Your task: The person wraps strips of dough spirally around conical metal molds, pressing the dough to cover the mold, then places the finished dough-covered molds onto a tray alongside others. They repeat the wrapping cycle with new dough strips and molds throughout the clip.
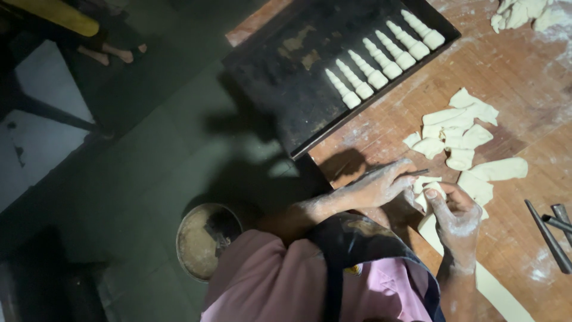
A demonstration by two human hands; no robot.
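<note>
Head view: we see our left hand (381,185) with fingers curled down over a thin metal cone mould (411,173), its dark tip poking out past the fingertips. Our right hand (457,216) has its fingers closed on a piece of dough (426,188), pressing it against the same spot, so both hands meet over the dough and the mould. A long dough strip (499,292) runs from under the right hand along the floury wooden table (512,155) towards the near edge. Just beyond the hands lies a pile of cut dough pieces (459,128), loosely overlapping. Further out, a dark baking tray (298,71) sits tilted across the table's corner, with six dough-wrapped cones (384,59) lined up side by side along its far side. At the right edge lie bare metal moulds (551,229), and a heap of dough (524,12) rests at the top right corner. Below the table, on the dark floor, stands a round bowl (199,241).
</note>
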